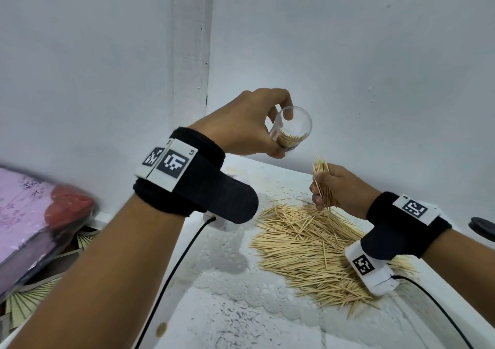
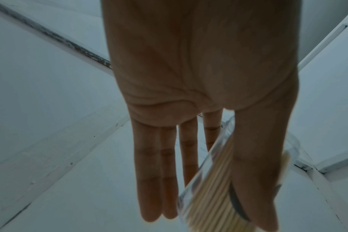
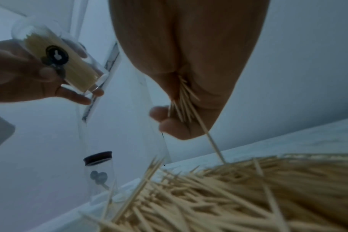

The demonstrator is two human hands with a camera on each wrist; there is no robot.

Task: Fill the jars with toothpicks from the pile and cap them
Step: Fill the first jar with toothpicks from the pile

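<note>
Clear plastic is noted first in the head view: an uncapped jar (image 1: 290,129) is held off the table (image 1: 241,316) in the left hand (image 1: 246,126), thumb and fingers curled round its wall, its mouth tilted toward the camera and its lower part already stocked with toothpicks. Below and to the right of it, well short of contact, a bundle (image 1: 322,181) is clenched in the right hand (image 1: 338,188), long axis near upright, tips fanned at the top. The pile (image 1: 310,244) is spread on the table directly beneath that hand.

Left wrist view — the jar (image 2: 213,180) is seen pressed between the thumb and the fingers (image 2: 149,180), which lie fairly straight along its side; toothpicks are packed lengthwise inside.

Right wrist view — the fist (image 3: 189,97) is closed tight on the bundle (image 3: 182,100), one loose stick trailing down to the pile (image 3: 228,196). The held jar (image 3: 58,58) is up and to the left, the open end uppermost. A second jar (image 3: 100,174), capped in black, stands on the table beyond the pile.

It is judged that the bundle must be carried up and leftward and aligned with the jar's axis before entry.
</note>
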